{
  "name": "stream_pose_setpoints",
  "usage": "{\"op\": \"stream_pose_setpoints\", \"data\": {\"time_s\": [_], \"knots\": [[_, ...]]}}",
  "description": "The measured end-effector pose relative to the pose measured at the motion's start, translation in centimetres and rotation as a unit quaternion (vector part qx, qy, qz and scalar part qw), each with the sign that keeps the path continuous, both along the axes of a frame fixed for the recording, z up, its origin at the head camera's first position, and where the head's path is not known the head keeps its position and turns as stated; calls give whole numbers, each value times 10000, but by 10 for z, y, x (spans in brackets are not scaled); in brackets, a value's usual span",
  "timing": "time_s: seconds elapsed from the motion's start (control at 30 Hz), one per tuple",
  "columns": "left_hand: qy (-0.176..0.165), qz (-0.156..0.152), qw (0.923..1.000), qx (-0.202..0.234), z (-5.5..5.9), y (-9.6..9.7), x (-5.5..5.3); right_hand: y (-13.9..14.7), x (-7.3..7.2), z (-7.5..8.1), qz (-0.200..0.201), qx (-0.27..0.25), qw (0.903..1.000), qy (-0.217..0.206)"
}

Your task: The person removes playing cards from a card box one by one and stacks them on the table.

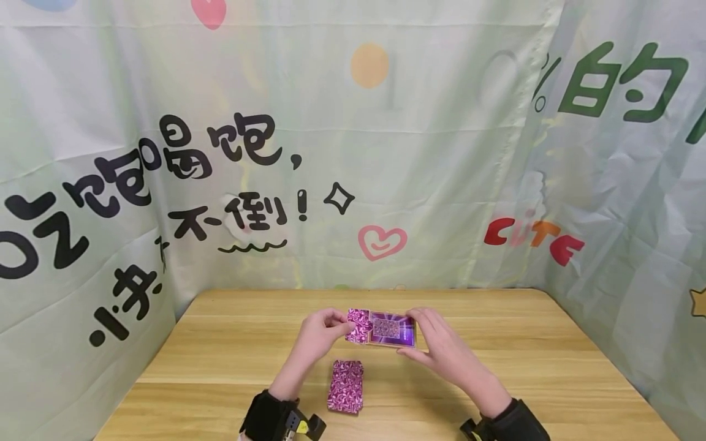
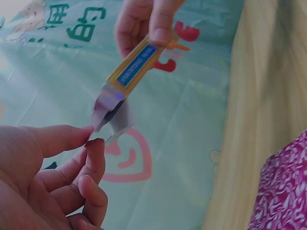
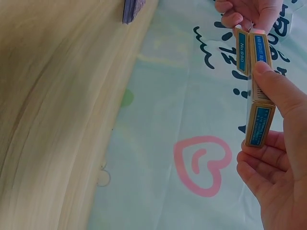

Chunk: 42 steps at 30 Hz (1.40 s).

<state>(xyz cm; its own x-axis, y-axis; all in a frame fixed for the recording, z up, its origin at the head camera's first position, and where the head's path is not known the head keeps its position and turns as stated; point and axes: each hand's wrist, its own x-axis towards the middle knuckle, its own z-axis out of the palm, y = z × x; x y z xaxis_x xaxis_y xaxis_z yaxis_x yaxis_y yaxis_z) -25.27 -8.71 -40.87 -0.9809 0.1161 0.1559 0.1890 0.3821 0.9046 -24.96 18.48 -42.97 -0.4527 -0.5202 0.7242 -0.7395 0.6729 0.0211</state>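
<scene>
My right hand (image 1: 441, 346) grips a purple card box (image 1: 405, 331) with gold-edged sides, thumb on one edge and fingers on the other. At the box's left end, my left hand (image 1: 322, 334) pinches a pink-and-white patterned flap (image 1: 358, 324) between thumb and forefinger. The left wrist view shows the flap's pale inner side (image 2: 122, 117) bent out from the box's end. Gold and blue narrow sides of the box (image 3: 260, 125) face the right wrist camera. Below the hands, a deck of pink-and-white patterned playing cards (image 1: 345, 386) lies stacked on the table.
The wooden table (image 1: 231, 343) carries the deck near its front middle. Pale green printed cloth (image 1: 441, 153) hangs behind the table and along both sides. Each wrist wears a black strap (image 1: 270, 419) with a camera.
</scene>
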Motion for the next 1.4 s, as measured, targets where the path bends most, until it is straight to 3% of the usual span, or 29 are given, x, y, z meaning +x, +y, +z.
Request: {"op": "stream_pose_setpoints", "data": {"time_s": [0.27, 0.63, 0.77, 0.93, 1.13, 1.27, 1.4], "knots": [[-211, 379, 9985, 331, 8, -15, -3, 4, -2, 0, -96, -22, 9999, 61], [93, 1093, 9906, 823, 11, -24, -8, 5, -2, 1, -174, -19, 9998, -59], [-4, 903, 9937, 659, 6, -24, -12, 6, -2, 1, -189, -31, 9998, -88], [-252, 333, 9990, 180, -6, -22, -14, 6, -3, 2, -185, -26, 9998, -82], [-614, -414, 9950, -670, -25, -16, -16, 6, -2, 2, -214, 17, 9997, -101], [-806, -561, 9891, -1097, -39, -10, -16, 5, -2, 1, -255, 65, 9996, -116], [-882, -469, 9873, -1232, -54, -6, -14, 5, -1, 0, -271, 70, 9995, -165]]}}
